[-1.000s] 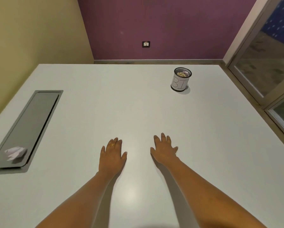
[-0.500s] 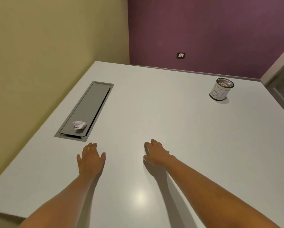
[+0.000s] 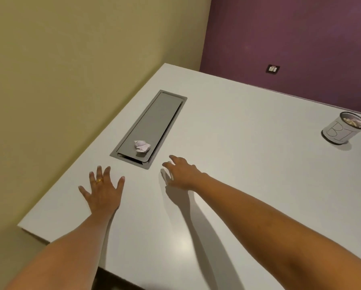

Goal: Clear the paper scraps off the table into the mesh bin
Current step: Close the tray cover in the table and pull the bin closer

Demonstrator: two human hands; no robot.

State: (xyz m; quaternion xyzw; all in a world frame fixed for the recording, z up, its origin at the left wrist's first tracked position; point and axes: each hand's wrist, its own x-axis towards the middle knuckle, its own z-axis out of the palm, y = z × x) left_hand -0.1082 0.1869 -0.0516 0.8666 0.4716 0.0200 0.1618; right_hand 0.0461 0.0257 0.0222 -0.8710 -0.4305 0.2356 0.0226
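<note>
- We have one crumpled paper scrap (image 3: 142, 145) left in sight, and it lies on the near end of the grey hatch cover (image 3: 154, 122) set into the worktop (image 3: 238, 164), not on the white surface itself.
- The mesh bin (image 3: 343, 130) stands well apart at the far right, upright, with paper already showing at its rim.
- Our right hand (image 3: 182, 172) is the one nearer the scrap: it hovers just right of the hatch's near corner, fingers spread and loosely curled, its grip wide and holding nothing.
- Our left hand (image 3: 103, 190) lies flat on the worktop near the left edge, fingers fanned, a ring (image 3: 99, 180) on one; its grip is also empty.
- To do the pick well, we judge it best to bring the right hand over the scrap from above and close fingertips round the ball, rather than sweep it sideways.
- A sweep could push the scrap toward the dark slot (image 3: 131, 159) along the cover's near edge, where we might lose it.
- The ball looks light and springy, so a gentle pinch should hold; squeezing hard gains us nothing.
- We would keep the left hand planted for balance while we lean, then carry the scrap right across to the bin and let go only when over its mouth.
</note>
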